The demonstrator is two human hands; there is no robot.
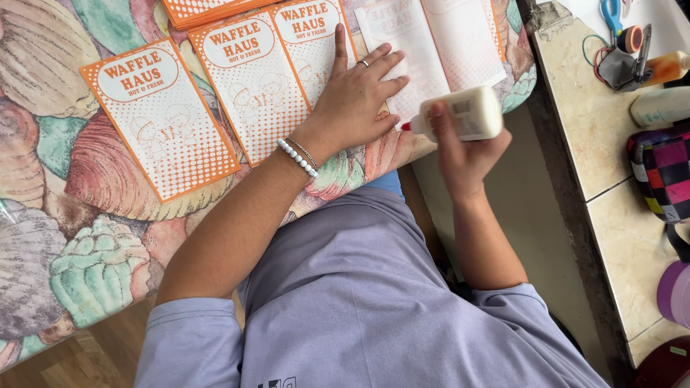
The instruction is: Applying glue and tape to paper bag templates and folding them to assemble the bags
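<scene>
On the shell-patterned pastel cloth (86,237) lies a row of orange-and-white printed paper sheets; the cloth serves as landmark. Left hand (356,97): flat, palm down, fingers spread wide, pressing the third orange-and-white sheet (305,43) from the left where it meets a pale blank-side sheet (431,43) at the cloth's right end. It grips nothing. A ring shows on one finger; a white bead bracelet (298,158) circles the wrist.

Right hand (463,147): just off the cloth's right edge, fingers curled fully around a white plastic glue bottle (460,115). Bottle held sideways, red tip (406,126) pointing toward the left hand, close to the cloth's edge near the pale sheet. Whether the tip touches paper cannot be told.

Two more orange-and-white sheets, the first orange sheet (162,118) and the second orange sheet (251,79), lie left of the pressed one. A stack of orange sheets (205,11) sits at the cloth's far edge.

Right of the cloth, across a gap, a beige stone ledge (596,122) carries blue-handled scissors (611,13) and a checkered multicoloured pouch (665,172).
</scene>
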